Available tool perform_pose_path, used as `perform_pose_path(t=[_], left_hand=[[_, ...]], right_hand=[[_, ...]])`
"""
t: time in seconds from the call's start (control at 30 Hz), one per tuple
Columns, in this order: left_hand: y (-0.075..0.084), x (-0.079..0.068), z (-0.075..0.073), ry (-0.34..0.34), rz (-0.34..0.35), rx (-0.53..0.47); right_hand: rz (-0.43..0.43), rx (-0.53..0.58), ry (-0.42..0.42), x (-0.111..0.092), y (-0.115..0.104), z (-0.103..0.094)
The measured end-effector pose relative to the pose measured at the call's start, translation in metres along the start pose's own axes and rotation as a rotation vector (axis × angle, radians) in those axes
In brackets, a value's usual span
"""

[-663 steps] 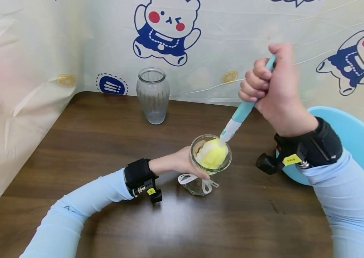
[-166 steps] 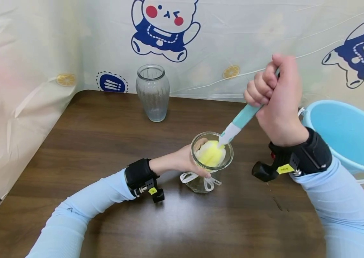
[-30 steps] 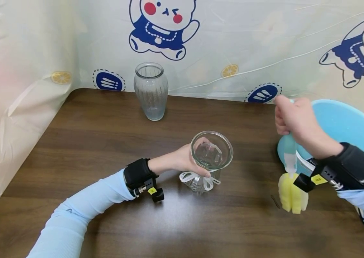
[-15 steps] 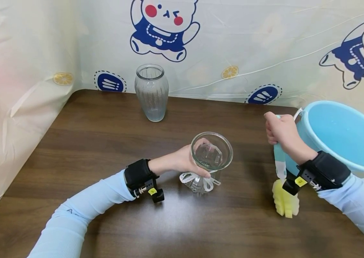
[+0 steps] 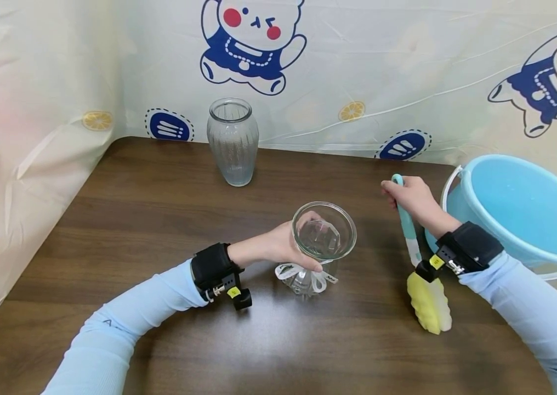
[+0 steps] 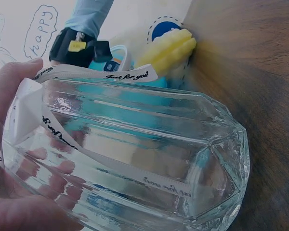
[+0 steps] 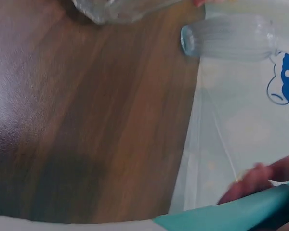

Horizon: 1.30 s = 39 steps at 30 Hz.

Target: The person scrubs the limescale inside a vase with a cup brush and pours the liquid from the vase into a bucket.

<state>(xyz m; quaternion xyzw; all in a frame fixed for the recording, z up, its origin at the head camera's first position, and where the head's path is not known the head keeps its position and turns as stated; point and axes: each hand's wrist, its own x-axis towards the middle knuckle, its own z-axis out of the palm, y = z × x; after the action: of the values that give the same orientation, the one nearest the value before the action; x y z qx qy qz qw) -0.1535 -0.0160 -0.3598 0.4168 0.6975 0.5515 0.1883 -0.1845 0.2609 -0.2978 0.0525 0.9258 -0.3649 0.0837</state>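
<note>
My left hand (image 5: pixel 280 244) grips the neck of a clear glass vase (image 5: pixel 325 241), which has a white ribbon bow (image 5: pixel 319 281) tied round it. In the left wrist view, the vase's faceted glass (image 6: pixel 135 139) and the ribbon's lettering show close up. My right hand (image 5: pixel 413 198) holds a sponge bottle brush by its teal and white handle (image 5: pixel 407 225). The brush's yellow and white sponge head (image 5: pixel 427 307) points down toward me, low over the table; whether it touches the wood I cannot tell. The right wrist view shows the teal handle (image 7: pixel 231 211) in curled fingers.
A second, ribbed glass vase (image 5: pixel 233 145) stands upright at the back of the brown wooden table (image 5: pixel 170 192). Right of my right hand is a light blue bucket (image 5: pixel 481 214) with a white handle. A printed curtain (image 5: pixel 382 55) hangs behind and to the left.
The brush was inside the held vase several seconds ago and is now out of it. Over the last second my right hand moved left, away from the bucket, tilting the brush. My left hand stayed still.
</note>
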Motion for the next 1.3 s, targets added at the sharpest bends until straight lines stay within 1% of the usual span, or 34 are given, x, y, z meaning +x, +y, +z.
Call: perform_pose_path(t=[0.07, 0.2, 0.33, 0.47, 0.6, 0.77, 0.87, 1.03, 1.13, 1.17, 1.3], left_hand=[[0.0, 0.0, 0.0, -0.001, 0.005, 0.0], [0.001, 0.001, 0.0, -0.005, 0.013, 0.002], [0.001, 0.001, 0.001, -0.003, 0.005, 0.012], [0.0, 0.0, 0.001, 0.001, -0.006, 0.007], [0.001, 0.0, 0.002, -0.002, -0.004, -0.004], [0.003, -0.001, 0.002, 0.003, -0.015, 0.004], [0.004, -0.001, 0.002, 0.0, -0.016, -0.004], [0.002, -0.001, 0.002, -0.01, -0.017, -0.019], [0.001, 0.0, 0.001, -0.018, -0.009, -0.025], [0.001, -0.001, 0.001, -0.019, -0.007, -0.028], [0.001, -0.002, -0.001, -0.013, 0.01, -0.052]], right_hand=[[-0.008, -0.083, -0.024, 0.007, 0.002, 0.004], [-0.041, -0.198, -0.049, 0.02, 0.006, 0.012], [-0.072, -0.268, -0.07, 0.033, 0.012, 0.02], [-0.095, -0.306, -0.07, 0.045, 0.024, 0.025], [-0.082, -0.334, -0.064, 0.055, 0.037, 0.031], [-0.049, -0.366, -0.084, 0.062, 0.047, 0.035], [0.001, -0.358, -0.113, 0.066, 0.054, 0.035], [0.118, -0.338, -0.205, 0.07, 0.061, 0.031], [0.139, -0.338, -0.238, 0.069, 0.058, 0.027], [0.139, -0.321, -0.244, 0.068, 0.055, 0.025], [0.105, -0.3, -0.223, 0.059, 0.036, 0.02]])
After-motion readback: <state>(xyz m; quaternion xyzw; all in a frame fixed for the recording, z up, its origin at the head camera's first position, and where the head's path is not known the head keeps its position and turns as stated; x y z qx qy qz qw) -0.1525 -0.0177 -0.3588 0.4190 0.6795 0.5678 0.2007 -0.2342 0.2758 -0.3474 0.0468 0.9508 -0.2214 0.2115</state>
